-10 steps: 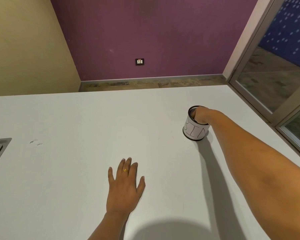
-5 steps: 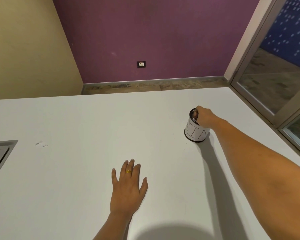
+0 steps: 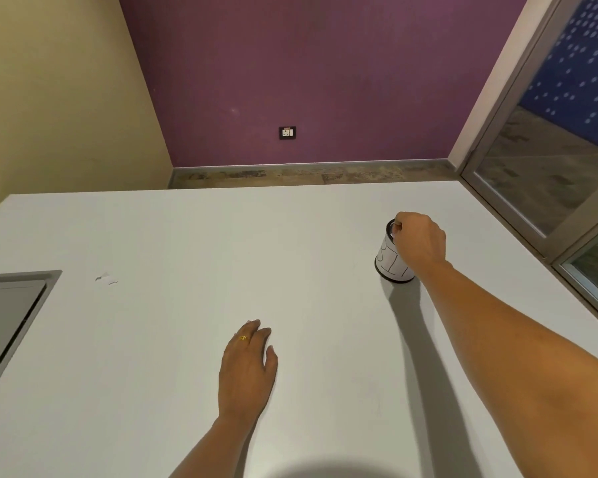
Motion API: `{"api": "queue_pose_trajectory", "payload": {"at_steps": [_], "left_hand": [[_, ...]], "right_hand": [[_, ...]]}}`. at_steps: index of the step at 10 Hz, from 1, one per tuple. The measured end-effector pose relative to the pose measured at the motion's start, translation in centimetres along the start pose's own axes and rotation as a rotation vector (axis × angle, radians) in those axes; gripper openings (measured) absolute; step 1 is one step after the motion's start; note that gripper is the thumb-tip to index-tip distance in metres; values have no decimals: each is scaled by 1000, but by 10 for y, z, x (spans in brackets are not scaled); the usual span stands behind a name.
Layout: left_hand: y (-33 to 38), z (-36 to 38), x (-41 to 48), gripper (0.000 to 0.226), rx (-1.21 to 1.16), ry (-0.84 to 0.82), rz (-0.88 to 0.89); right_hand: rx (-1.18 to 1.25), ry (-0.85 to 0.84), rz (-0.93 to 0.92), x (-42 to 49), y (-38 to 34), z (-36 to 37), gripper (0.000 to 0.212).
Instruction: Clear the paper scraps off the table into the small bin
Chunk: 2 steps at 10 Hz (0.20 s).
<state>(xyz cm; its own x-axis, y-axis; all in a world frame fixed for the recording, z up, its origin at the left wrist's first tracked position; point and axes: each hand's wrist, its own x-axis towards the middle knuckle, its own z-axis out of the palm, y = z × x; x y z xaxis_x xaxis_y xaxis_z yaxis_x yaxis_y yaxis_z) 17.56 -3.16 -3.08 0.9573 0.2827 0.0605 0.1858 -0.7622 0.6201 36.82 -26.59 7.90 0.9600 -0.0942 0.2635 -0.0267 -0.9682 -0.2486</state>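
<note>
The small bin (image 3: 390, 266), a black can wrapped in white paper with hand-drawn letters, stands on the white table (image 3: 173, 236) at the right. My right hand (image 3: 418, 241) hovers over its mouth and hides most of the opening; the fingers are curled at the near rim and nothing shows in them. Flat on the table near the middle lies my left hand (image 3: 247, 367), fingers straight and close together, holding nothing. Two tiny white paper scraps (image 3: 103, 277) sit on the table at the left, far from both hands.
A grey recessed panel (image 3: 11, 322) is set into the table at the left edge. The table's right edge runs close to a glass door frame (image 3: 546, 236). Beyond the far edge are the floor and a purple wall.
My right hand has lifted out of the bin's mouth and now sits above its rim with curled fingers. The fingers of my left hand have drawn together. The view shifted slightly.
</note>
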Motion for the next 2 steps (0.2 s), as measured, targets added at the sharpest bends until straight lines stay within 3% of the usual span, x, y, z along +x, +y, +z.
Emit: {"api": "queue_pose_trajectory", "payload": {"at_steps": [2], "left_hand": [[-53,-42,6,38,134,86,-47]], "right_hand": [[-35,51,-134,-23,-44,10,27]]}}
